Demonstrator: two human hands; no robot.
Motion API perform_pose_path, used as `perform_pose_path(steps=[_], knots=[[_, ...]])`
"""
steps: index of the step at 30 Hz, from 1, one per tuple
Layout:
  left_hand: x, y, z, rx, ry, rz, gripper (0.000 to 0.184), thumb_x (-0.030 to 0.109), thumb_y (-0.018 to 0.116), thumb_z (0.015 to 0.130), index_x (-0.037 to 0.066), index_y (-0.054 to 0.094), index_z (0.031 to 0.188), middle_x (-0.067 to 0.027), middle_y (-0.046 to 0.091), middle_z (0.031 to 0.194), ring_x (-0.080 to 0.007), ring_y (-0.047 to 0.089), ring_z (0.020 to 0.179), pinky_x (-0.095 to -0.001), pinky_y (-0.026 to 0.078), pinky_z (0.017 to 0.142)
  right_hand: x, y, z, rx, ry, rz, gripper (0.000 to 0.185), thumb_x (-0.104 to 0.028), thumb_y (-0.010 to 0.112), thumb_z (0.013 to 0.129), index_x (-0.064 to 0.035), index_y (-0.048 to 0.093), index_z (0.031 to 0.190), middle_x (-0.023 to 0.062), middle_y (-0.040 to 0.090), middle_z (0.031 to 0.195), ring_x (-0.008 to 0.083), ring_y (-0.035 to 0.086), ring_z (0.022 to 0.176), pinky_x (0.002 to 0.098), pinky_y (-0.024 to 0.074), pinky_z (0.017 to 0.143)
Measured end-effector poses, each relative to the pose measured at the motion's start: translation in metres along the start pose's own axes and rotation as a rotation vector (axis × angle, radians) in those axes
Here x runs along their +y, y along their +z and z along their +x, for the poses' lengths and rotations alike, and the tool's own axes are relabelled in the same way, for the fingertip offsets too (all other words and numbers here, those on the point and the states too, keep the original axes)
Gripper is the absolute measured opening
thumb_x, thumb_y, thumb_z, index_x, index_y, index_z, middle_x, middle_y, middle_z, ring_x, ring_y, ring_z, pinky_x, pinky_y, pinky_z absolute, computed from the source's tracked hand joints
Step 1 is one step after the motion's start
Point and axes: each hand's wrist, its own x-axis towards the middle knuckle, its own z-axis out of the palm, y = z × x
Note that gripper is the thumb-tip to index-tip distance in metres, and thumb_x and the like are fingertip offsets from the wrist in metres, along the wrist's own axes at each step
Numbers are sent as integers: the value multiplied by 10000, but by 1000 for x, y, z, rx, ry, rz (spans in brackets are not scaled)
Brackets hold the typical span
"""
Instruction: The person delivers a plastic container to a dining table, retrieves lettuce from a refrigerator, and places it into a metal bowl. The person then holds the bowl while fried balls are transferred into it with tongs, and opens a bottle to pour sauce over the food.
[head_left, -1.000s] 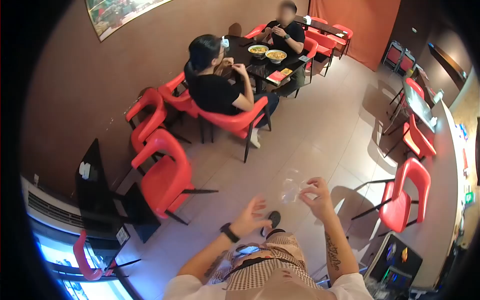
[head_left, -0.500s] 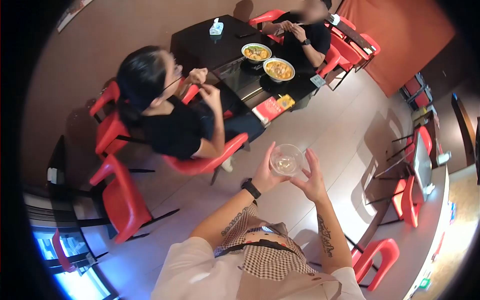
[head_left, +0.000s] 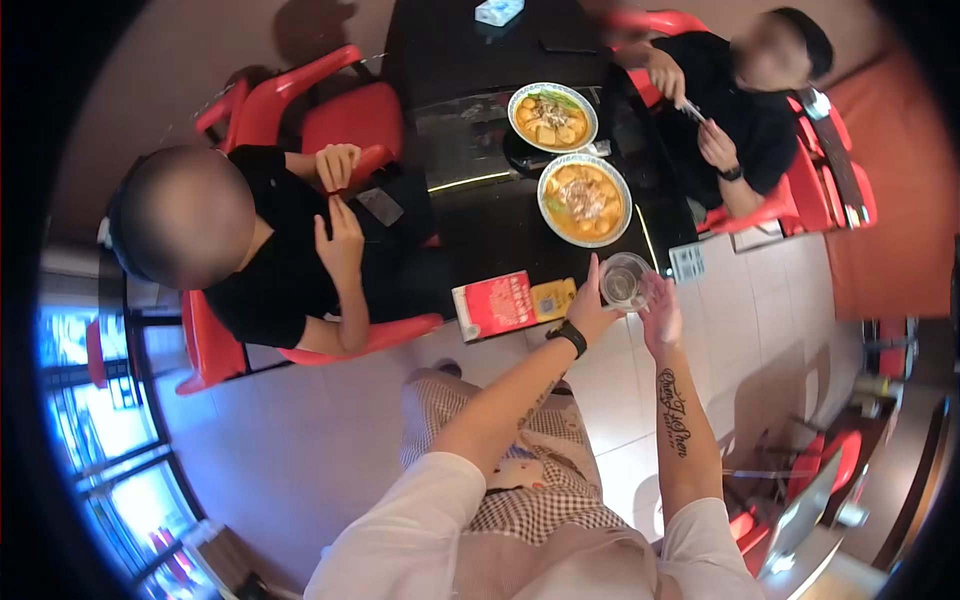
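A clear, round plastic cup (head_left: 626, 282) is held between my two hands near the front edge of the black table (head_left: 470, 225). My left hand (head_left: 592, 305), below a black wristband, grips its left side. On the right side, my right hand (head_left: 661, 312) is wrapped against it. Just beyond the cup is a patterned bowl of soup (head_left: 585, 200), with a second soup bowl (head_left: 553, 117) behind it. A red card (head_left: 492, 305) and a yellow card (head_left: 553, 298) lie to the left of my hands.
One seated person (head_left: 270, 235) is at the left, hands raised. Another person (head_left: 725, 110) at the right holds a thin object. Red chairs (head_left: 355, 125) stand around the table. A tissue pack (head_left: 499, 11) lies at the far side, and a small printed card (head_left: 687, 262) at the right corner.
The view has come closer to the table and its two bowls. My hands, apart a second ago, now both hold the cup and have moved forward with it to the table's edge.
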Motion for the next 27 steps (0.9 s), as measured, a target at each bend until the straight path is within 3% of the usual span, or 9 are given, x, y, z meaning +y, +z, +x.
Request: perform_pose_path(steps=[2,6,13,16,19,20,22,24,27], knots=[[2,37,30,84,-217,-5,1110,126,824,735,18,68,1540,-211,459,1425,-293,533,1256,-364,482,991,-18,-25,48,-44,19,-15,705,-539,354,1015,-14,311,1483,136,366,1517,272,321,1415,441,296,1125],[-1,101,83,335,-195,-12,839,98,772,788,-14,309,1479,-164,481,1382,-262,557,1190,-319,533,868,-49,-66,111,-55,29,14,687,-521,351,1025,-3,319,1475,126,401,1494,254,346,1403,410,262,1150],[1,126,109,357,-200,142,801,94,741,821,-12,302,1482,-155,422,1412,-233,549,1115,-295,526,792,-63,-77,169,-104,-6,84,718,-535,345,1020,27,311,1466,188,407,1470,291,367,1385,426,265,1156],[15,105,77,233,-207,89,717,82,713,839,-32,351,1447,-187,446,1395,-286,577,1112,-338,531,873,-63,-78,163,-79,3,54,721,-543,357,1015,15,316,1470,190,413,1465,294,371,1383,439,279,1149],[39,44,-10,-21,-253,-16,455,142,705,855,36,578,1279,-131,649,1124,-260,654,943,-327,525,829,-49,-87,124,11,-21,-3,691,-531,413,1004,1,378,1443,184,436,1448,280,417,1354,429,367,1094],[44,15,-54,-111,-251,-102,394,190,703,862,46,619,1218,-118,675,1047,-236,659,927,-335,520,804,-34,-92,110,101,-49,2,603,-481,443,1009,-3,454,1376,160,585,1247,255,566,1179,392,473,977],[110,-55,-142,-171,-382,159,330,209,723,853,54,667,1139,-85,688,1019,-188,656,931,-313,514,828,5,-101,71,59,-81,-115,438,-408,478,1007,-27,591,1190,85,639,925,183,628,874,323,520,759],[128,-102,-250,-126,-401,220,280,259,697,874,64,692,1075,-92,690,968,-242,658,909,-338,513,829,57,-99,26,-94,-152,-448,305,-329,509,988,-49,619,944,13,557,682,115,540,601,263,466,568],[120,-140,-405,11,-319,476,256,265,673,893,74,692,1064,-101,680,997,-288,639,947,-378,514,848,112,-31,-75,-363,216,-706,238,-228,560,963,-90,606,775,-20,513,608,88,487,548,271,394,495]])
